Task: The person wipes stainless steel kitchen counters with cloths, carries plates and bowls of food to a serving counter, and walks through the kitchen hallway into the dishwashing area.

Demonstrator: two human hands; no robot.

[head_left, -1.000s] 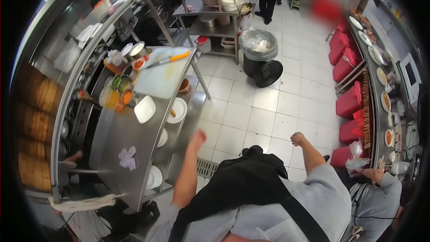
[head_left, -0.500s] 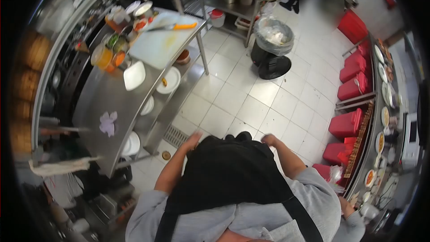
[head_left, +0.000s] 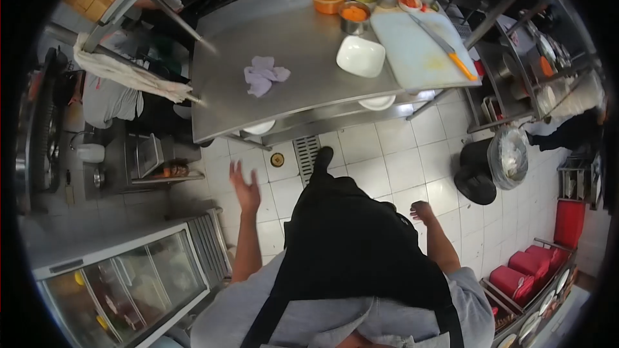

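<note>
A person in a black apron [head_left: 354, 245] stands in a kitchen, left hand [head_left: 245, 188] raised left of center with fingers spread, right hand [head_left: 422, 211] loosely curled, right of center. Across the top of the frame, a steel counter [head_left: 309, 51] holds a crumpled lilac item [head_left: 264, 76], a white dish [head_left: 361, 57] and, upper right, an orange-handled knife [head_left: 461, 64] on a cutting board [head_left: 405, 48]. A lined trash bin [head_left: 509, 158] stands at right; red containers [head_left: 512, 283] line the lower right. A glass-topped case [head_left: 129, 290] fills the lower left.
</note>
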